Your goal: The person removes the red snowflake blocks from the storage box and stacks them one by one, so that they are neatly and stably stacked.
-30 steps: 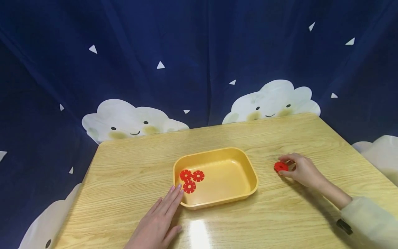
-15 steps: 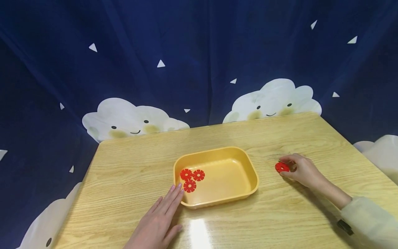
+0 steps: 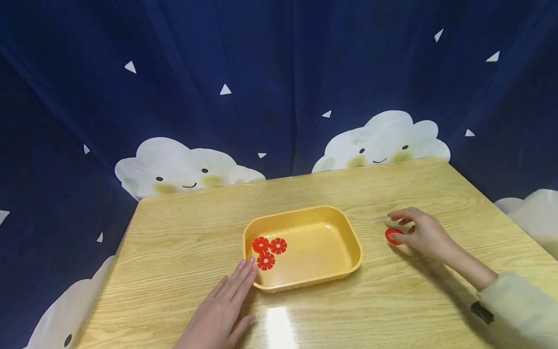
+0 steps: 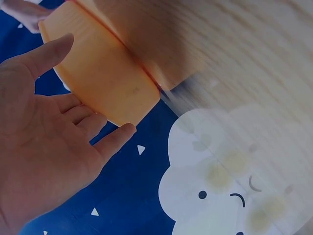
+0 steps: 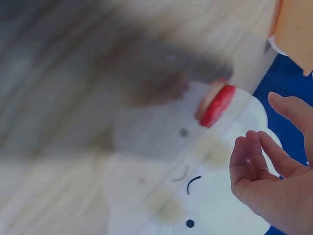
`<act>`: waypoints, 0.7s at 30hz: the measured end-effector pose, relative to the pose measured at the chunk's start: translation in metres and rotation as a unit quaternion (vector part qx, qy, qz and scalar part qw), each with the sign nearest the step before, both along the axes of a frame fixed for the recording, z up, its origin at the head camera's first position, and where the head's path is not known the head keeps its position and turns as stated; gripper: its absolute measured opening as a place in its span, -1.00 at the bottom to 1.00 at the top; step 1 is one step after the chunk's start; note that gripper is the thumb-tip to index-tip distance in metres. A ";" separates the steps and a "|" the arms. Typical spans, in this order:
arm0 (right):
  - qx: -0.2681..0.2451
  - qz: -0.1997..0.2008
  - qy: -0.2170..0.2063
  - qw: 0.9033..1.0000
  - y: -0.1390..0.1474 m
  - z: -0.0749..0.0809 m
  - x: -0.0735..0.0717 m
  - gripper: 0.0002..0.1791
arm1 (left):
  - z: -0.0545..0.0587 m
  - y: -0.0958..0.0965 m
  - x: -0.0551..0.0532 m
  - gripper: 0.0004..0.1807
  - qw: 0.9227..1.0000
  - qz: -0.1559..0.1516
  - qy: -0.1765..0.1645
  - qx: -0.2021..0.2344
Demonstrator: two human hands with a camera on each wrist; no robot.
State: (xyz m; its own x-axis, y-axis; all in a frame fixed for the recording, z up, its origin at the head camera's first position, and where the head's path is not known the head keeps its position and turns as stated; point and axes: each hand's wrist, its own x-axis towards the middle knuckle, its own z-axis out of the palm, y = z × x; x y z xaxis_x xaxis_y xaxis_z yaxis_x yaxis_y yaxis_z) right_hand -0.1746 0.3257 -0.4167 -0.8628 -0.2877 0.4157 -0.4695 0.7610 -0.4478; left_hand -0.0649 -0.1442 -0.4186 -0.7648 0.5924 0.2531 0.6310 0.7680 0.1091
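Red notched disc (image 5: pixel 220 105) lies by right hand (image 3: pixel 420 232), thumb and fingers parted; straight-fingered left hand (image 3: pixel 220 310) touches sideways-long yellow rectangular tray (image 3: pixel 316 254), worktop (image 3: pixel 370 300) between.

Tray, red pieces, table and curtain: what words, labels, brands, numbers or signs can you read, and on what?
None can be read in any view.
Blue curtain: only smiling clouds and white triangles, no writing.
Yellow tray, red pieces and wooden table: no readable text.
Dark patch by the right sleeve: too small and blurred to tell.
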 end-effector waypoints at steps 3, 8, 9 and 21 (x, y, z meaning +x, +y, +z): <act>-0.006 0.003 0.004 1.000 -0.009 0.009 -0.001 -0.52 | 0.000 0.000 0.000 0.00 1.000 0.001 0.000 -0.004; -0.024 0.012 -0.008 1.000 -0.034 0.025 -0.004 -0.56 | -0.001 0.000 0.000 0.01 1.000 -0.001 0.005 -0.006; -0.026 0.017 -0.012 0.999 -0.039 0.028 -0.005 -0.56 | 0.000 0.000 0.000 0.01 1.000 -0.002 0.005 -0.005; -0.060 0.123 -0.052 0.989 -0.126 0.039 -0.015 -0.59 | -0.001 -0.001 0.000 0.02 1.000 -0.002 0.001 -0.007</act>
State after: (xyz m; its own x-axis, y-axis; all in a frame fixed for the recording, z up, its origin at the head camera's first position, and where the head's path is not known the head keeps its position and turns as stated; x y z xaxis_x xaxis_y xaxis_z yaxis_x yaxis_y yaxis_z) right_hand -0.1892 0.1998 -0.3781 -0.8128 -0.4482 0.3722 -0.5804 0.5676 -0.5840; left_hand -0.0654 -0.1448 -0.4192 -0.7615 0.5997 0.2458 0.6350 0.7663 0.0976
